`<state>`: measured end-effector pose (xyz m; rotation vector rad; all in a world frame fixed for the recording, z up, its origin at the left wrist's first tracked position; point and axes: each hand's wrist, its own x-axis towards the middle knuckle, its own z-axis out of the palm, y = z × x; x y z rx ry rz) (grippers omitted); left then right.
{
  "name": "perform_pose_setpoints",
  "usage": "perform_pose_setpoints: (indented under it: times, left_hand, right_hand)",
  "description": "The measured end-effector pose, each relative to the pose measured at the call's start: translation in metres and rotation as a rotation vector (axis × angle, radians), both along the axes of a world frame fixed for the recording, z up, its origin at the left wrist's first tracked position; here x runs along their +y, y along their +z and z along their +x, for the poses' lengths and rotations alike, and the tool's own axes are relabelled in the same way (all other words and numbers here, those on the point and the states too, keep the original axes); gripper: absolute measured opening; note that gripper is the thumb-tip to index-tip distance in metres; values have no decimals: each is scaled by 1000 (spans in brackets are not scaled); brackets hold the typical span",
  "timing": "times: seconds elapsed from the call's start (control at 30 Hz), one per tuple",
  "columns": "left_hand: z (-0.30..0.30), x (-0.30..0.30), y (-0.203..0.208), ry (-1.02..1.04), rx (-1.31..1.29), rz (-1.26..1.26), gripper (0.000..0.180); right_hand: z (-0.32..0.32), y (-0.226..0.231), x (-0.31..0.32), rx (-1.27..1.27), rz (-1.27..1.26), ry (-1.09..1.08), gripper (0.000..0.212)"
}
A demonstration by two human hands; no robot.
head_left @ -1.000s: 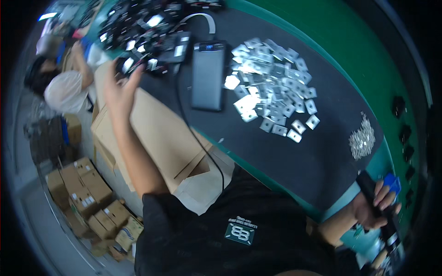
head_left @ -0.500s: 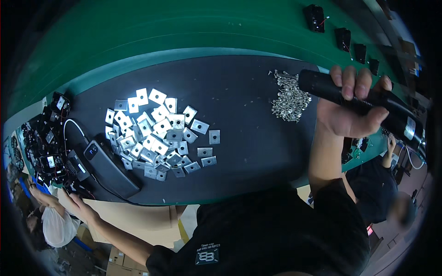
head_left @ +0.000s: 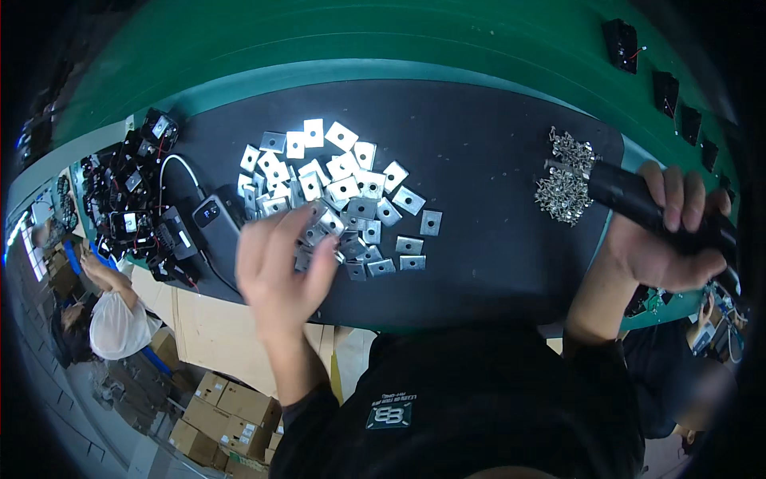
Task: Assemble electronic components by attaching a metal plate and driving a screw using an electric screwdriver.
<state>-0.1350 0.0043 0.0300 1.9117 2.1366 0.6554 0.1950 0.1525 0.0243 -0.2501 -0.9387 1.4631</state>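
My right hand (head_left: 666, 239) is wrapped round a black electric screwdriver (head_left: 630, 191). The tool lies slantwise, its bit end pointing left into a pile of small silver screws (head_left: 565, 203). My left hand (head_left: 279, 267) reaches over the near left side of a heap of square metal plates (head_left: 369, 183), each with a hole in it. Its thumb and forefinger are apart, with plates showing in the gap. The fingers hide some plates below them.
A black power bank (head_left: 214, 212) with a white cable lies left of the plates, partly behind my left hand. Black housings with wires (head_left: 132, 223) crowd the left end of the black mat (head_left: 479, 247). More black units (head_left: 621, 46) stand on the green surface at the far right. Other people are at both sides.
My left hand has come from the mat's left edge onto the plates. The screwdriver's tip has moved into the screws. The whole view has shifted, so things appear farther right.
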Motion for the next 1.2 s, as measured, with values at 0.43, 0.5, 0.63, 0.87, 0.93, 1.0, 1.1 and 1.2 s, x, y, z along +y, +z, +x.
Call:
perform_pose_setpoints:
  times: [0.43,0.5,0.63,0.87,0.93,1.0,1.1,1.2]
  left_hand:
    - [50,45,-4,16,82,-201,21]
    - [53,50,-3,17,66,-187,19]
    - [56,71,3,78,-25,-203,12]
    - [117,178,-10,-216,-246,-139,18]
    - [143,210,-5,-192,-391,-135,20]
    - [160,242,-15,-238,-385,-69,20]
    - [186,274,-19,-291,-368,-6,20]
    - [202,290,-24,-274,-357,-40,19]
  right_hand:
    - [33,5,-68,94,-174,-151,49]
    - [28,-1,-67,107,-161,-170,50]
    - [28,5,-63,91,-177,-179,49]
    - [53,8,-87,153,-320,-259,48]
    - [59,15,-92,146,-316,-232,46]
    - [62,5,-92,213,-197,-242,47]
    - [64,0,-91,253,-137,-254,49]
    - [64,-1,-94,286,-173,-270,50]
